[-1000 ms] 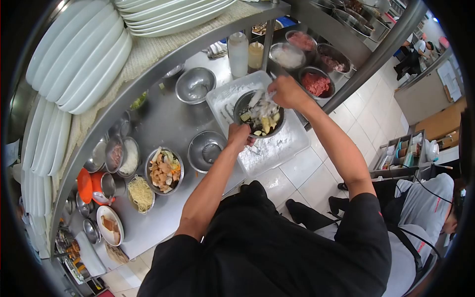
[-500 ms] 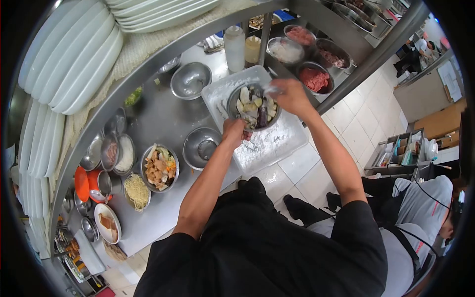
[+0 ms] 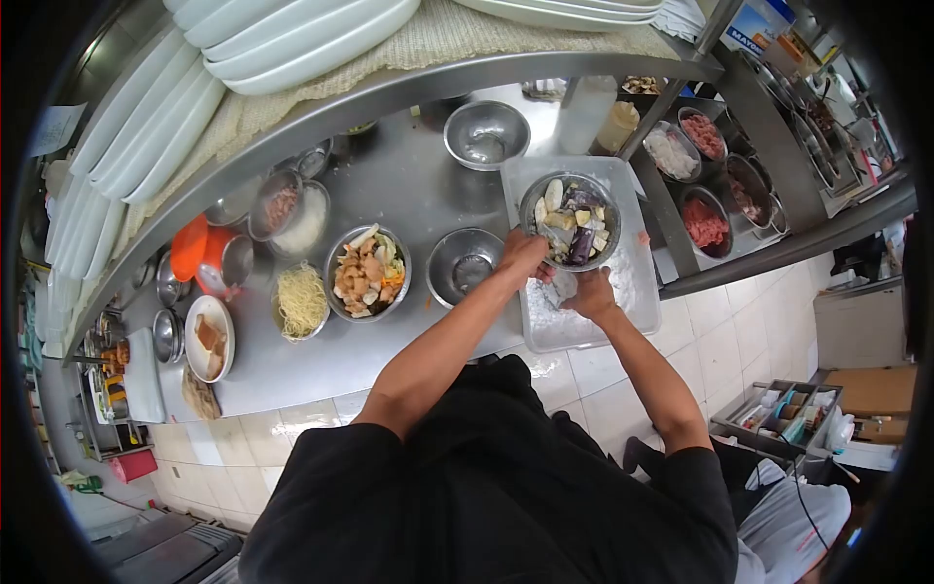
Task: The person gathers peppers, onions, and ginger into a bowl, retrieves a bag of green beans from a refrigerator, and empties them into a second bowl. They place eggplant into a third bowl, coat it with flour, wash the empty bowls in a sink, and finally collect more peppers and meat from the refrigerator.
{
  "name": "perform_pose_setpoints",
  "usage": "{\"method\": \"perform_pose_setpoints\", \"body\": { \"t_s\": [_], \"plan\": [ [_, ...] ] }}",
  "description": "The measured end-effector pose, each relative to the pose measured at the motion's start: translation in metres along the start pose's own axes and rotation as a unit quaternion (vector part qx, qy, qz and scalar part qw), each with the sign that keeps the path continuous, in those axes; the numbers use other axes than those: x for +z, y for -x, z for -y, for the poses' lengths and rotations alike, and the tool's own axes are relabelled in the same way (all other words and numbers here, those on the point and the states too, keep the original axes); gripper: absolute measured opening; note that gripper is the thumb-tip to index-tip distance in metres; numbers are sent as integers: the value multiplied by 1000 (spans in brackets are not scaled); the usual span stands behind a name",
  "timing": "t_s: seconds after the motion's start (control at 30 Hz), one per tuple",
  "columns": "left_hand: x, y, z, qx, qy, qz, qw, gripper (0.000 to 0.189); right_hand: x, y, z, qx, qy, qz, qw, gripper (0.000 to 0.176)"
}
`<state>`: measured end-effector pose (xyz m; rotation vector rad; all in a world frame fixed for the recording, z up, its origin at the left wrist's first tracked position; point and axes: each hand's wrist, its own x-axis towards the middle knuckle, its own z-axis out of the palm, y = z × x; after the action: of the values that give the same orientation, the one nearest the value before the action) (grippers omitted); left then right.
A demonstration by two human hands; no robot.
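A metal bowl (image 3: 612, 255) of cut eggplant pieces (image 3: 578, 223), some dusted white, is over a translucent plastic tub (image 3: 640, 304) of white powder (image 3: 595, 323). My left hand (image 3: 526, 255) is closed on the bowl's left rim. Just below the bowl, close over the powder, my right hand (image 3: 591, 295) has its fingers around a small greyish, shiny thing (image 3: 558, 288) whose kind I cannot tell. To the left of the tub sits a metal bowl (image 3: 449, 255), and another metal bowl (image 3: 486, 136) stands further back.
Along the counter (image 3: 389, 364) are a bowl of chicken and vegetables (image 3: 368, 275), noodles (image 3: 302, 302) and an oval dish (image 3: 210, 340). Stacked white plates (image 3: 302, 44) line the shelf above. Raw meat bowls (image 3: 704, 225) stand at right. A person (image 3: 793, 516) is close at lower right.
My right hand has come down from the bowl's upper right side to below it. The view has turned, so the counter and bowls sit further right. My left hand keeps its hold on the rim.
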<state>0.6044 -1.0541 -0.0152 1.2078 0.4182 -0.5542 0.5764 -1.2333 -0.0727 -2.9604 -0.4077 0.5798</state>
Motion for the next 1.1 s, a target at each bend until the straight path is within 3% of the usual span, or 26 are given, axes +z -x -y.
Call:
{"method": "perform_pose_setpoints", "body": {
  "t_s": [0.03, 0.07, 0.1, 0.17, 0.2, 0.23, 0.3, 0.33, 0.43, 0.47, 0.53, 0.67, 0.73, 0.97, 1.03, 1.1],
  "plan": [
    [1, 4, -4, -5, 2, 1, 1000, 23, -3, -1, 1, -4, 5, 44, 999, 89],
    [0, 7, -9, -8, 3, 0, 1000, 22, -5, 5, 0, -28, 21, -20, 999, 79],
    [-1, 6, -8, -7, 7, -2, 1000, 22, -6, 10, 3, -31, 23, -19, 999, 79],
    [-2, 2, -4, 0, 22, -7, 1000, 22, -8, 16, 9, -120, -30, -70, 990, 72],
    [-3, 2, -2, -1, 24, -9, 1000, 22, -13, 19, 11, -182, 7, -103, 978, 61],
    [-3, 0, -2, 4, 25, -6, 1000, 22, -15, 19, 14, -182, 7, -103, 978, 61],
    [-3, -4, -3, 8, 28, 1, 1000, 23, -18, 19, 18, -185, -155, 56, 969, 53],
    [-3, -6, -3, 11, 22, 4, 1000, 23, -4, 17, 17, -252, -187, 22, 949, 47],
    [-1, 2, -8, 28, 20, -4, 999, 25, -13, 28, 32, -288, -86, 96, 949, 38],
    [2, 7, -10, 42, 23, -16, 999, 25, -13, 29, 34, -283, -87, 96, 950, 38],
    [3, 2, -7, 38, 9, -19, 999, 27, -17, 29, 36, -211, -17, 194, 958, 30],
    [3, -7, -8, 43, -5, -34, 998, 29, -28, 30, 35, -121, 78, 228, 963, 29],
    [5, -9, -11, 33, -4, -40, 999, 29, -27, 36, 19, -89, 125, 138, 978, 23],
    [-4, -20, -5, 47, 21, -32, 998, 29, 6, 20, -28, -7, 131, 92, 987, 16],
    [-2, -12, -7, 56, 15, -17, 998, 28, -15, 26, -38, -56, 65, 0, 996, 12],
    [-1, -11, -6, 39, -5, -13, 999, 27, -30, 27, -50, -4, 28, -29, 999, 13]
  ]
}}
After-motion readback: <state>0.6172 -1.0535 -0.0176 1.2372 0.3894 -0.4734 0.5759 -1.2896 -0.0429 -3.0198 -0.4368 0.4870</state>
